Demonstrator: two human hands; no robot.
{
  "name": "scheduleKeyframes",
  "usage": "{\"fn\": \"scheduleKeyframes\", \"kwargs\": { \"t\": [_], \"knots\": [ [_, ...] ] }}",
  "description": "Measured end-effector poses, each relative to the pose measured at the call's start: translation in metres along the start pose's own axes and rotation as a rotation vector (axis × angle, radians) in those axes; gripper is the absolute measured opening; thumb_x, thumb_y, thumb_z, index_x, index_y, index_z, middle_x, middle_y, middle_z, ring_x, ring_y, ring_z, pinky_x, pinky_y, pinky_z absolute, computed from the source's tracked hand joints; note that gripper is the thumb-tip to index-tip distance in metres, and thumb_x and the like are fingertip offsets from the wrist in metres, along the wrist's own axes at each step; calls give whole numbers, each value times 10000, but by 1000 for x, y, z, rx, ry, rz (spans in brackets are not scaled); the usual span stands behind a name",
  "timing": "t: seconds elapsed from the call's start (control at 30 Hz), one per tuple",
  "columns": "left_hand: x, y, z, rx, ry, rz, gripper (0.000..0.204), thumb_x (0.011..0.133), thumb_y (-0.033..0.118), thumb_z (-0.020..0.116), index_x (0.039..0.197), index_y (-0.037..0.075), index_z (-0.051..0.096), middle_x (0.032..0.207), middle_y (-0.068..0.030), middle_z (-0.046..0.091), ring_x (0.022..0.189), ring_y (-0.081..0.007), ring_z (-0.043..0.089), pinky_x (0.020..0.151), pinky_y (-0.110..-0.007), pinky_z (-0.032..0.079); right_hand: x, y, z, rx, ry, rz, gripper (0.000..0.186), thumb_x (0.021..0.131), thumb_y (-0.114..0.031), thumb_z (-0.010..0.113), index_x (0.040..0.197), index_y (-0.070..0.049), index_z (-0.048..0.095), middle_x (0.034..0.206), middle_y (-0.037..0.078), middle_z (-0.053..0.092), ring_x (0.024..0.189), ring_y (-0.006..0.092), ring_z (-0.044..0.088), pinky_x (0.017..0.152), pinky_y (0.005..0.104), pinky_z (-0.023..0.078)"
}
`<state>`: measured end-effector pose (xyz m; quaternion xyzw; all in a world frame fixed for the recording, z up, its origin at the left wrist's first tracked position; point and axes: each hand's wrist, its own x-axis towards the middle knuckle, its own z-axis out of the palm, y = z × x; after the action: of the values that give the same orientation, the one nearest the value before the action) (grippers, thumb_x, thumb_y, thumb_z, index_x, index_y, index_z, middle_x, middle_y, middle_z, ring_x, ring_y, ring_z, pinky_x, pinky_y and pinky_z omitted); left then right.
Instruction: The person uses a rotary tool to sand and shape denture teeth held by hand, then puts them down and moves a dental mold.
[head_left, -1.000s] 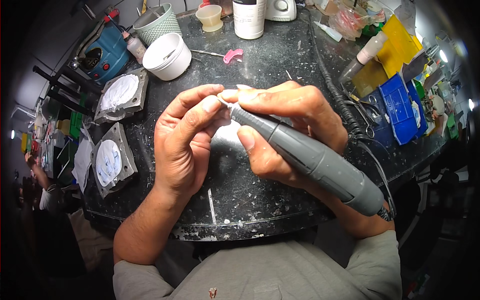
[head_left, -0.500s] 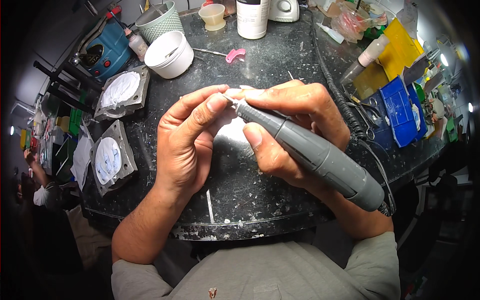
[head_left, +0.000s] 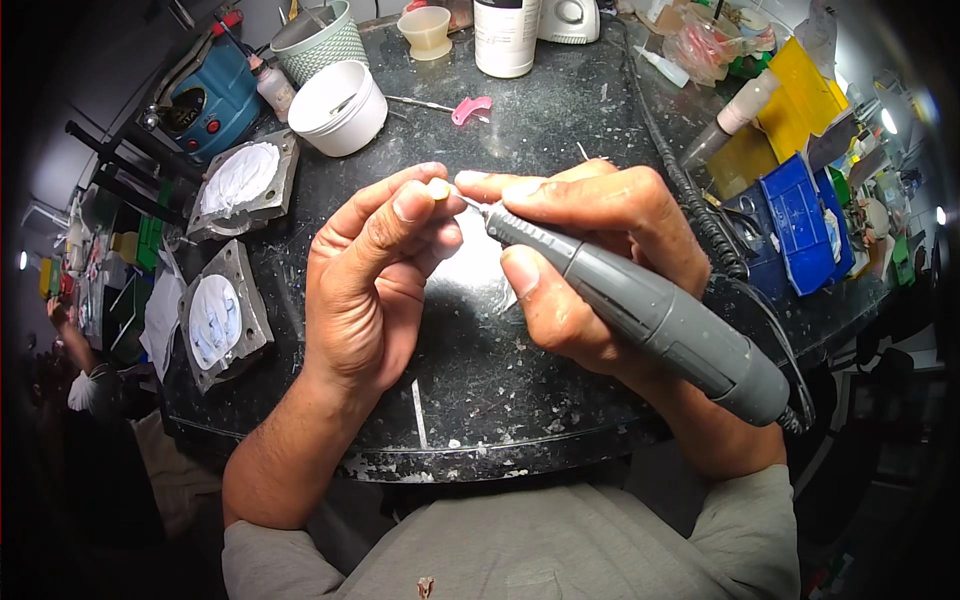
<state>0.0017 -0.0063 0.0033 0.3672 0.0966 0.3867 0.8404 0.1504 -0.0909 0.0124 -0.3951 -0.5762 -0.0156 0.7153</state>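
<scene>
Between the thumb and fingertips of my left hand (head_left: 355,275) is a small yellowish-white, tooth-like piece (head_left: 438,189), mostly covered by the fingers. My right hand (head_left: 625,205) is wrapped round a grey rotary handpiece (head_left: 650,310), pointing up and left. Its thin bur (head_left: 473,203) ends close to the piece, near my right index fingertip; whether they touch I cannot tell. A cord leaves the handpiece's rear end. Both hands are held above the dark worktable (head_left: 470,380), over a brightly lit white patch.
Two metal flask halves (head_left: 262,290) with white plaster lie at left. Behind them stand a white tub (head_left: 345,125), a blue machine (head_left: 210,105) and a white bottle (head_left: 505,40). A pink piece (head_left: 472,108) lies mid-back. Blue trays (head_left: 800,225) and a coiled cord (head_left: 700,215) are at right.
My right hand has drawn the handpiece slightly right and down, away from my left fingertips. The small piece now shows between my left thumb and fingers.
</scene>
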Motion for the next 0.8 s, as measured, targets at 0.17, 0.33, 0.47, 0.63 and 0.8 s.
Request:
{"fn": "scheduleKeyframes", "kwargs": {
  "t": [0.17,0.33,0.47,0.63,0.8],
  "knots": [
    [0,0,1,6,-19,12,263,917,87,674,1143,-47,653,1052,-160,706,970,-198,694,844,-289,571,1,-4,0,-39,11,23,268,659,42,746,910,-5,664,821,109,723,753,180,738,647,275,606],
    [-1,1,0,15,-51,21,254,919,81,670,1136,-49,655,1042,-162,708,968,-198,691,849,-292,566,2,-3,-16,-110,-275,-23,324,773,60,623,1078,19,524,1033,238,700,841,174,653,766,299,534],
    [-1,0,3,17,-41,20,249,922,84,667,1133,-48,656,1036,-161,711,955,-190,690,848,-291,559,3,-7,-17,-115,-273,-10,320,769,69,633,1068,18,530,1031,223,707,823,171,645,748,292,523],
    [-2,1,1,21,-59,21,243,927,87,662,1132,-42,658,1028,-156,713,939,-180,686,850,-289,544,3,-5,-17,-112,-273,-24,329,764,73,637,1070,18,531,1025,220,709,806,173,647,738,291,520],
    [-2,0,1,20,-69,22,239,927,86,661,1129,-42,659,1028,-154,713,936,-177,684,851,-292,542,2,-4,-17,-102,-252,-51,331,762,73,637,1071,16,532,1022,222,710,805,179,654,737,299,521]
  ]
}}
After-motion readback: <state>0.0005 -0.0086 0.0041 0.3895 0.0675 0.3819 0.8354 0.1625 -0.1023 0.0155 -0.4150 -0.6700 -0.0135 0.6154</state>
